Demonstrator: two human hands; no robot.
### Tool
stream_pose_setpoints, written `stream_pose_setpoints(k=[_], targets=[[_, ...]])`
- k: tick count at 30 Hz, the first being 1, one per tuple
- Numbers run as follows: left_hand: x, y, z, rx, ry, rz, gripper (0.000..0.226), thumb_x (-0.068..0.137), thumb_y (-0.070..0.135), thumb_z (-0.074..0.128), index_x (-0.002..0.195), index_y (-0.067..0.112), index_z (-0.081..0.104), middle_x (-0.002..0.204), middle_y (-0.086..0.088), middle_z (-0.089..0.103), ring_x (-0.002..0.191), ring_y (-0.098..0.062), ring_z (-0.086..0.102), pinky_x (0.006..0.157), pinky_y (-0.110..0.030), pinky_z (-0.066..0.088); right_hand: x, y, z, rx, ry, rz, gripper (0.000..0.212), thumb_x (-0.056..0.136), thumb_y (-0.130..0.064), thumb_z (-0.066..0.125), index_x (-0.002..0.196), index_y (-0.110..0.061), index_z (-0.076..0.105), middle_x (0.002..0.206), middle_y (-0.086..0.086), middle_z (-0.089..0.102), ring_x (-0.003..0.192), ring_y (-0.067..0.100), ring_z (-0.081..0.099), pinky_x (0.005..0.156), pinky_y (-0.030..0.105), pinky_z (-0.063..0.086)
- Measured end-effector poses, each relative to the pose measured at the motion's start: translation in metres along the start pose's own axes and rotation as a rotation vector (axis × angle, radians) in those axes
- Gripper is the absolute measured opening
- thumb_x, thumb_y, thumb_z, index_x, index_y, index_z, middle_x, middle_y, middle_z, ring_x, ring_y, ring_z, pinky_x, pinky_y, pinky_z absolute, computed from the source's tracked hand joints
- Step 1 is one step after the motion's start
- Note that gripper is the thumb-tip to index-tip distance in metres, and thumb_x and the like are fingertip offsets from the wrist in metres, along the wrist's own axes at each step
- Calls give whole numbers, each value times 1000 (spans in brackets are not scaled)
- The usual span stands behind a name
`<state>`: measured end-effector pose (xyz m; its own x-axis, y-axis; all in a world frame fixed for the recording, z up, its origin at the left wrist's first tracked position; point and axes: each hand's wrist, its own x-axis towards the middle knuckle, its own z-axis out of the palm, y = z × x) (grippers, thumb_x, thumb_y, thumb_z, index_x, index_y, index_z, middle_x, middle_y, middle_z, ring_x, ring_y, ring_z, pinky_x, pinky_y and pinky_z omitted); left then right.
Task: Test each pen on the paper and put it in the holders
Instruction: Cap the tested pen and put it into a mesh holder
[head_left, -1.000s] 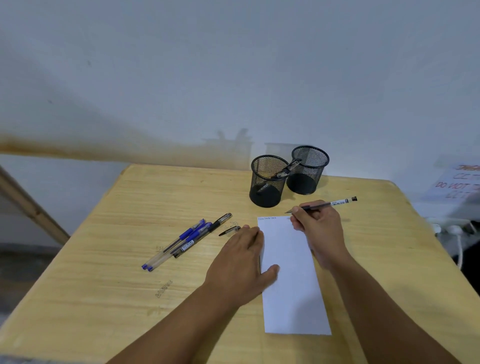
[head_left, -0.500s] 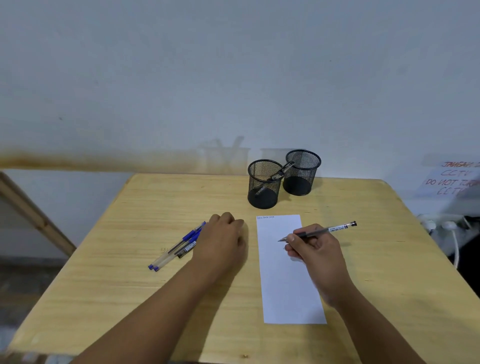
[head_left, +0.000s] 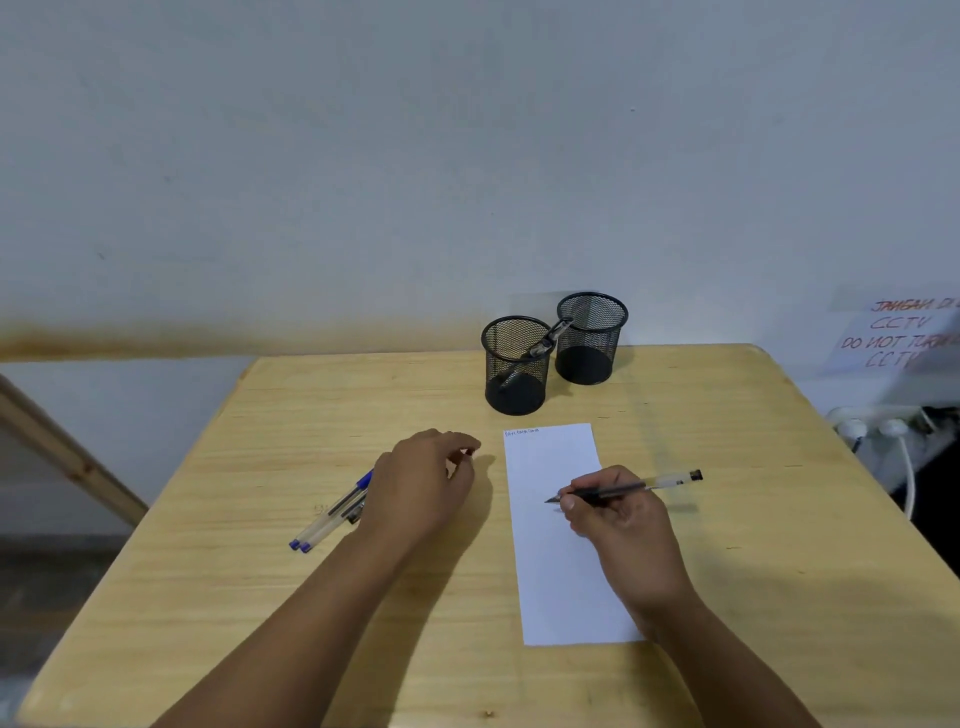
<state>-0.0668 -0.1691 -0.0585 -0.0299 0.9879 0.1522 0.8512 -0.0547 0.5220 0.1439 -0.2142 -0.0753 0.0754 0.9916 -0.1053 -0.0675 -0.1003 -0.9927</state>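
Both hands are over the tabletop (head_left: 779, 467): the right hand (head_left: 621, 525) pinches a black pen (head_left: 623, 488) with its tip on or just above the white paper (head_left: 550, 571), while the left hand (head_left: 423, 478) hovers with fingers loosely curled over the loose pens (head_left: 332, 514), a small dark thing at its fingertips that I cannot make out. Those blue-capped pens lie in a bunch left of the paper, partly under that hand. Beyond the paper's far end stand two black mesh holders, the left holder (head_left: 516, 364) with one pen leaning inside, the right holder (head_left: 590, 338) just beside it.
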Motion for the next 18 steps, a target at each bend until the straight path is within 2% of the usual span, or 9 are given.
stream_pose_setpoints(k=[2, 4, 8, 10, 13, 18], targets=[[-11, 5, -4, -212, 21, -74, 16, 88, 26, 63, 97, 37, 71, 80, 21, 70, 70, -3, 63, 67, -25, 51, -2, -1, 3, 3, 9, -3, 11, 87, 0, 68, 92, -10, 67, 85, -1, 76, 84, 10, 72, 76, 24, 51], [-20, 10, -8, -395, 27, -138, 12, 87, 21, 68, 92, 31, 73, 75, 24, 71, 65, -2, 62, 62, -22, 49, -3, -2, 6, 17, 17, 1, 11, 87, 0, 68, 92, -10, 68, 82, -5, 75, 82, 8, 72, 77, 25, 50], [-36, 18, -14, -712, 17, -266, 11, 85, 15, 76, 93, 23, 76, 78, 8, 76, 75, -4, 69, 63, -9, 46, -6, -7, 12, 89, 16, 13, 9, 90, -4, 65, 90, -10, 70, 81, 2, 75, 83, 18, 73, 83, 31, 54], [-43, 20, -16, -836, -13, -335, 14, 82, 16, 79, 93, 23, 76, 81, 4, 77, 82, -7, 71, 71, -14, 50, -10, -11, 15, 140, 0, 2, 8, 91, -4, 64, 91, -9, 70, 84, 8, 75, 85, 24, 73, 82, 31, 56], [-47, 23, -15, -1003, -52, -425, 16, 79, 15, 80, 94, 19, 76, 84, -2, 77, 88, -16, 70, 84, -32, 52, -14, -16, 17, 197, -2, -29, 9, 88, -2, 67, 96, -6, 65, 85, 15, 75, 84, 29, 74, 77, 30, 58], [-49, 28, -15, -1169, -64, -468, 15, 82, 9, 76, 97, 11, 74, 85, -7, 76, 85, -17, 70, 83, -31, 51, -13, -21, 21, 255, 33, -59, 9, 85, -1, 68, 93, -3, 63, 84, 14, 74, 86, 32, 74, 78, 31, 59]])
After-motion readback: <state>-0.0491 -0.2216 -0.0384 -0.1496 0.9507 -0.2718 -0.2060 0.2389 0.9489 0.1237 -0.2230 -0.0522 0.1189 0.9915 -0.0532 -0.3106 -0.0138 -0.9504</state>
